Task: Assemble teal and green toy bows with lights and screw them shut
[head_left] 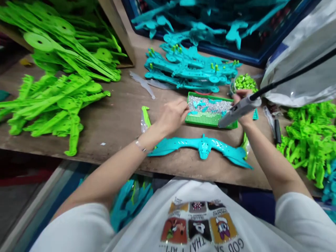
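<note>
A: Where's the wing?

B: Flat on the bench, close to the near edge and directly before the white shirt. Presumably it's there so both hands can meet over it.

A: Which way does it lie?

B: Its long axis runs left to right, roughly along the edge. A small peg at the middle points away from the shirt; the central block narrows toward it, and the right tip sweeps nearward.

A: And the right hand?

B: That grip is wrapped round the driver. The nose slants down and leftward, over the tray near its close right corner. The cable runs up and right, likely to keep it clear of the wing.

A: The left hand?

B: Fingertips bunched together at the tray's left end. I can't tell whether that grip pinches anything.

A: Why's the tray there?

B: It's just beyond the wing, nearly parallel to it. I'd say that keeps the silver bits handy for either hand.

A: The cyan stack?

B: Farther back, probably to leave working room.
</note>
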Available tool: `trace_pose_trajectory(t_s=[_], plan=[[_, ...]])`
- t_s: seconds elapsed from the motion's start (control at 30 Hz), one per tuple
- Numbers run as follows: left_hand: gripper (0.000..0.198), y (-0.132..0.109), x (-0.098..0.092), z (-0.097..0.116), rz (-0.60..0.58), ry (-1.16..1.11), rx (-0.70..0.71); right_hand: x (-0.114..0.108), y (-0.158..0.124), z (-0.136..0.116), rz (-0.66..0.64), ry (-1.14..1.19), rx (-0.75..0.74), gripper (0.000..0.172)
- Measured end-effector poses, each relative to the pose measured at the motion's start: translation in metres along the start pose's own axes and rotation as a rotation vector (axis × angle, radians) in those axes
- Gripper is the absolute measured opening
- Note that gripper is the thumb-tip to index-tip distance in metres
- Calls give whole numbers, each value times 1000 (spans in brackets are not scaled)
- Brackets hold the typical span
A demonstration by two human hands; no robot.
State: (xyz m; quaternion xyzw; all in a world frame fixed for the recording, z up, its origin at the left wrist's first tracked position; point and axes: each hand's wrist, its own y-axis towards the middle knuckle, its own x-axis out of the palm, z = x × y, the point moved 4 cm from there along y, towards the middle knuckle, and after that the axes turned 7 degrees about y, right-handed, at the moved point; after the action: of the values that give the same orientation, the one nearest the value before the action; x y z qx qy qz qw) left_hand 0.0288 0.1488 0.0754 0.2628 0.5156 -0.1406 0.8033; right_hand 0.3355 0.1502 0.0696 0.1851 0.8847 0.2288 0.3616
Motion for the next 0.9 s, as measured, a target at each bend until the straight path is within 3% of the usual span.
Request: trace_pose_trajectory(t_s=[0.07, 0.1, 0.13, 0.23, 0.27, 0.33, 0.4, 0.47, 0.57, 0.63, 0.73, 0.9], plan=[[18, -41, -13, 21, 13, -145, 5, -40, -31, -9, 185, 143, 66, 31], [20, -57, -16, 34, 4, -200, 8, -54, -50, -19, 186, 230, 95, 29], [20, -71, -17, 48, -11, -261, 18, -62, -70, -34, 105, 310, 119, 28], [21, -92, -1, 88, -105, -386, 44, -59, -132, -85, -371, 491, 156, 45], [21, -93, 7, 100, -142, -410, 50, -57, -150, -97, -422, 497, 172, 39], [22, -90, 25, 118, -218, -441, 94, -57, -177, -107, -357, 469, 227, 18], [20, -83, 40, 129, -267, -421, 179, -62, -193, -101, -201, 430, 303, 8], [23, -75, 51, 130, -280, -295, 213, -71, -204, -85, -57, 399, 400, 5], [59, -62, 67, 120, -295, -50, 142, -90, -211, -61, 129, 338, 517, 10], [62, -57, 77, 116, -319, 7, 117, -100, -211, -53, 187, 256, 526, 13], [56, -54, 88, 113, -304, -31, 98, -102, -208, -53, 158, 108, 484, 14], [61, -58, 93, 111, -263, -57, 56, -82, -204, -60, 63, 0, 489, 17]])
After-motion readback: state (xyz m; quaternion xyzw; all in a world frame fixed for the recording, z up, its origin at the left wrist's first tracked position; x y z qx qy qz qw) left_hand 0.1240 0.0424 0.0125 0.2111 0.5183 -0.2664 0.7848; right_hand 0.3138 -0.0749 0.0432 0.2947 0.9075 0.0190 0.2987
